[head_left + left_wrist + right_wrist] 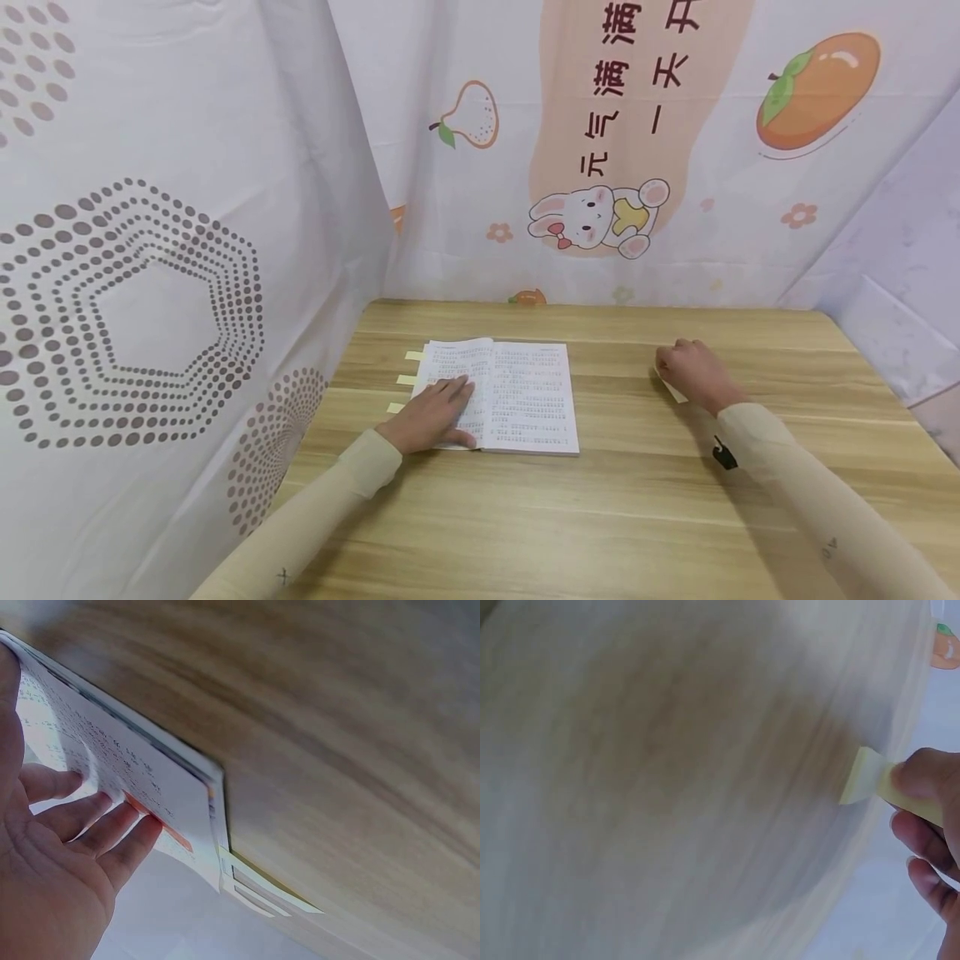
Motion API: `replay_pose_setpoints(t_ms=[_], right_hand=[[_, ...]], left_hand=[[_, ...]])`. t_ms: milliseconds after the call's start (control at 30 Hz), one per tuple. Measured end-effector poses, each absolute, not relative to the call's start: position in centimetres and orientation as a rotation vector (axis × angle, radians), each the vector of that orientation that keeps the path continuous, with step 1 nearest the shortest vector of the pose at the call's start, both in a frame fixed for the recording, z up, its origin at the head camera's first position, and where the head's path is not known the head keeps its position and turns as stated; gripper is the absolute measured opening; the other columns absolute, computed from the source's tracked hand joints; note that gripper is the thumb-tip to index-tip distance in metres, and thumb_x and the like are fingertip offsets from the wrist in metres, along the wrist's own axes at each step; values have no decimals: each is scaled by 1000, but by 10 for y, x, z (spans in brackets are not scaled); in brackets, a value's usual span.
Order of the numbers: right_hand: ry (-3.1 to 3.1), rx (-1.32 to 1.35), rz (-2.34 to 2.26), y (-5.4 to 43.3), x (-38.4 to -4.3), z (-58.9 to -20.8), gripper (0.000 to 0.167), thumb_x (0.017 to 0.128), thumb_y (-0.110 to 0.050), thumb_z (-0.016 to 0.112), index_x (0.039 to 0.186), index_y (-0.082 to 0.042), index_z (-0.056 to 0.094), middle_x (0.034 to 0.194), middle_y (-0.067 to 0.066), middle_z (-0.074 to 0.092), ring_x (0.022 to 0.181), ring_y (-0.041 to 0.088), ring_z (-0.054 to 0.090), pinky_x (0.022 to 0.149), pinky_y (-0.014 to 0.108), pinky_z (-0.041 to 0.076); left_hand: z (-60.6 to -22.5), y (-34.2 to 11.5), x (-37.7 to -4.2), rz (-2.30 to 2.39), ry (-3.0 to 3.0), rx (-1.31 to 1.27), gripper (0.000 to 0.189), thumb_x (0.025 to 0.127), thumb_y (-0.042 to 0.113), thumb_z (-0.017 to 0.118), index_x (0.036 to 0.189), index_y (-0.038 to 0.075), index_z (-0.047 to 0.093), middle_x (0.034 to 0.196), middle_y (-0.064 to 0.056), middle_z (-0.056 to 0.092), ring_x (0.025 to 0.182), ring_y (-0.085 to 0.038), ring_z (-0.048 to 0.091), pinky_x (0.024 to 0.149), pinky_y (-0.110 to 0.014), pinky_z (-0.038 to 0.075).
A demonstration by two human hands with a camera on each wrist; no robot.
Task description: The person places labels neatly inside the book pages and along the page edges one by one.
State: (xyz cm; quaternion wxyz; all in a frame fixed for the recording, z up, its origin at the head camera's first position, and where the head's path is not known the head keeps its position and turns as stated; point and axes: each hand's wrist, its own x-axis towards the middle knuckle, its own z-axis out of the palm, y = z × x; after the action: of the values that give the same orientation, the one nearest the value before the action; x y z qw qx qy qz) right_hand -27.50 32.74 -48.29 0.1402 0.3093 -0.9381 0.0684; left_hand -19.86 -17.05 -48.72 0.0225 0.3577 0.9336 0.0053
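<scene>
An open book (528, 400) with printed pages lies on the table. My left hand (435, 412) rests on its left page, fingers extended; in the left wrist view, fingertips (154, 823) touch the page beside an orange strip (176, 836). Pale yellow sticky tabs (405, 380) stick out from the book's left edge. Well to the right of the book, my right hand (697, 372) is held over the table, fingers curled. It pinches a pale yellow sticky-note strip (866, 776) between thumb and fingers, its end bent into a flap.
The wood-grain table (525, 525) runs back to a printed curtain (480, 183). Another patterned curtain (150, 250) hangs along the left side. A small black object (724, 455) shows beside the right sleeve.
</scene>
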Motion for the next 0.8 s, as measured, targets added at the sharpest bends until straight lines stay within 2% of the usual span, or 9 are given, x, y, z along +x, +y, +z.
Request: replay_pose_setpoints(t_ms=[167, 400, 567, 800], right_hand=[[-2745, 833, 205, 327, -276, -487, 10, 93, -1, 70, 85, -6, 67, 73, 3, 63, 66, 22, 56, 72, 50, 52], [-2722, 761, 298, 326, -275, -489, 10, 94, 1, 68, 87, -4, 64, 72, 4, 60, 61, 20, 49, 59, 41, 47], [-2768, 692, 355, 326, -272, -487, 4, 97, -1, 67, 95, 1, 65, 76, 8, 62, 60, 19, 47, 59, 40, 48], [-2708, 676, 349, 325, -272, -484, 6, 89, -4, 79, 92, 0, 76, 86, 14, 73, 74, 30, 57, 65, 46, 54]], left_hand=[[-492, -172, -200, -12, 2890, 1112, 103, 90, 74, 50, 157, -4, 35, 161, -24, 35, 144, -39, 41, 113, -54, 40], [-494, -173, -202, -34, 2911, 1135, 103, 91, 74, 49, 157, -4, 36, 160, -24, 36, 143, -39, 43, 112, -53, 41], [-494, -173, -202, -35, 2909, 1143, 103, 91, 74, 48, 157, -4, 36, 160, -24, 37, 143, -39, 43, 113, -52, 41], [-491, -174, -201, -42, 2915, 1178, 102, 91, 73, 50, 155, -5, 38, 158, -26, 39, 141, -40, 45, 111, -53, 42]])
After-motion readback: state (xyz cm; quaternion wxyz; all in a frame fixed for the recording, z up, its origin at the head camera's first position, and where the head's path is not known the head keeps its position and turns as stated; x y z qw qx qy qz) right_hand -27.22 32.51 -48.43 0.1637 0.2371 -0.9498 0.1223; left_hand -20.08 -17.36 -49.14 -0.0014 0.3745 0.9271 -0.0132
